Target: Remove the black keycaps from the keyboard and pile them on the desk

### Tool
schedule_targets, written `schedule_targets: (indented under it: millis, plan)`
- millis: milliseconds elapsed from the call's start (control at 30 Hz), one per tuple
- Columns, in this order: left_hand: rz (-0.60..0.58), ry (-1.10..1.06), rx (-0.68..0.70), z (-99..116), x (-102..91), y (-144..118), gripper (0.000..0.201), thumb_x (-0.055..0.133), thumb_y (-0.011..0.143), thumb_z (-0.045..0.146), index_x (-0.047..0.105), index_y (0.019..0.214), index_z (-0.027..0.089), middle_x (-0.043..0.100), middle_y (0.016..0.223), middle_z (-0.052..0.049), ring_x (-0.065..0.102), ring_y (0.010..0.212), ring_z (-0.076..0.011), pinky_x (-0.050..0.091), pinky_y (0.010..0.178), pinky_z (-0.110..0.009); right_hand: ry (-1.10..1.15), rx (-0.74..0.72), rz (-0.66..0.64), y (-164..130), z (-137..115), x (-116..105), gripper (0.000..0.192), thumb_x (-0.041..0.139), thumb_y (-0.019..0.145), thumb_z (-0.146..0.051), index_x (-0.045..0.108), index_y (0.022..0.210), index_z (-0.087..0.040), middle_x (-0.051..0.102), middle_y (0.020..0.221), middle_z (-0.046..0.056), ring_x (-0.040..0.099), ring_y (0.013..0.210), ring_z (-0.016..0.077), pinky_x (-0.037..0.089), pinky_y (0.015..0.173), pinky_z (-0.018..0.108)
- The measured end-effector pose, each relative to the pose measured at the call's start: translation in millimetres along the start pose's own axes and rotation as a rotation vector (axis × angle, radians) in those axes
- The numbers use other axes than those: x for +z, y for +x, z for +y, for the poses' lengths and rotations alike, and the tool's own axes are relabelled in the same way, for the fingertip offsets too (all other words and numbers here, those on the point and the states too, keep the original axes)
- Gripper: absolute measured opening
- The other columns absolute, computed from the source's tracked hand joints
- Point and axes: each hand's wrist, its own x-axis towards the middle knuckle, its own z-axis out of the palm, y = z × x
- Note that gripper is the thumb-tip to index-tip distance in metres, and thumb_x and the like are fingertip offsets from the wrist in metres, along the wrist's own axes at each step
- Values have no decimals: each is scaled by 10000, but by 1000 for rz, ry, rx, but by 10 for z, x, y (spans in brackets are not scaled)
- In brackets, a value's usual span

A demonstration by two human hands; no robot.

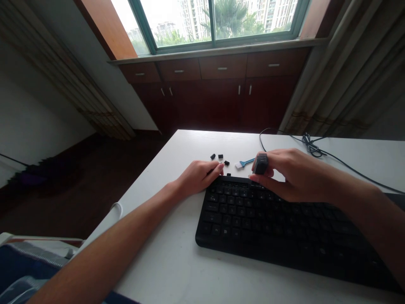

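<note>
A black keyboard [240, 238] lies on the white table. At its upper left corner is my left hand [202, 175], thumb and fingers pressed together; whatever they hold is hidden. My right hand [284, 173] is closed around a black tool with a ridged end [261, 164], held upright over the top row of keys. The tool's lower end is hidden by my thumb. Several loose black keycaps [220, 156] lie just beyond my left fingertips. Between the two hands sits a small brush [242, 164] with white bristles and a blue handle, its far end behind my right hand.
A black cable [311, 145], partly bundled, runs across the back right of the white table [164, 236]. Past the table stand dark red cabinets [209, 101] under a window. Dark blue cloth [25, 270] shows at the lower left.
</note>
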Motion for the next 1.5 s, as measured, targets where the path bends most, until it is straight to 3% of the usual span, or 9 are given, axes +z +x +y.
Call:
schedule_targets:
  millis: [200, 400, 567, 733, 967, 1100, 1233, 1300, 1500]
  plan:
    - [-13, 3, -9, -20, 3, -10, 401, 360, 1046, 374, 680, 899, 181, 661, 742, 2, 599, 654, -112, 429, 672, -242, 60, 129, 120, -3, 73, -152, 306, 459, 981, -469, 601, 972, -198, 685, 914, 78, 627, 786, 223, 431, 687, 333]
    - [-14, 2, -18, -17, -2, -9, 400, 363, 1044, 374, 679, 892, 181, 656, 726, 7, 597, 638, -106, 426, 653, -232, 16, 168, -32, -41, 124, -199, 301, 507, 954, -489, 615, 894, -215, 684, 876, 64, 625, 761, 214, 423, 654, 320]
    - [-6, -3, -5, -8, -5, -5, 417, 353, 1045, 376, 679, 880, 176, 669, 740, -7, 607, 652, -113, 435, 651, -226, 8, 164, -43, -50, 66, -196, 234, 506, 960, -399, 592, 867, -202, 656, 869, 63, 589, 700, 178, 408, 610, 304]
    - [-1, 7, 5, 0, -16, -5, 404, 358, 1043, 362, 682, 885, 180, 665, 731, -7, 611, 651, -117, 440, 657, -225, 90, 131, -75, -54, 105, -152, 183, 576, 930, -359, 679, 945, -208, 657, 880, 56, 595, 686, 166, 418, 599, 297]
    - [-7, 18, -13, 5, -19, -4, 399, 366, 1042, 364, 684, 882, 183, 648, 700, -4, 602, 629, -121, 443, 666, -226, 202, 112, 67, -8, 82, -216, 245, 626, 902, -429, 728, 886, -207, 637, 910, 55, 597, 702, 151, 456, 609, 282]
    - [-13, 21, -13, -2, -21, -1, 398, 365, 1042, 372, 682, 891, 184, 653, 710, -7, 603, 637, -124, 442, 668, -227, 422, 166, 88, -5, 71, -258, 308, 674, 858, -491, 737, 950, -205, 690, 912, 50, 646, 764, 172, 510, 670, 301]
    - [-21, 15, -21, -6, -21, -7, 399, 359, 1043, 370, 676, 884, 184, 650, 706, -8, 600, 638, -127, 445, 675, -235, 745, 205, 111, 9, 133, -241, 338, 745, 814, -447, 731, 1044, -199, 737, 989, 58, 691, 931, 226, 533, 826, 358]
    - [-18, 3, -19, -4, -24, -10, 388, 364, 1041, 363, 672, 891, 183, 658, 726, -14, 601, 649, -131, 447, 683, -245, 893, 239, 132, 39, 156, -180, 335, 773, 794, -420, 731, 1031, -187, 739, 992, 66, 689, 946, 233, 534, 822, 363]
    - [218, -188, 55, 75, -52, 5, 304, 490, 990, 410, 658, 1081, 174, 677, 944, -77, 601, 873, -186, 477, 772, -303, 1272, 405, 285, 207, 64, 192, 375, 813, 750, -406, 716, 1010, -153, 727, 907, 67, 668, 800, 173, 517, 693, 298]
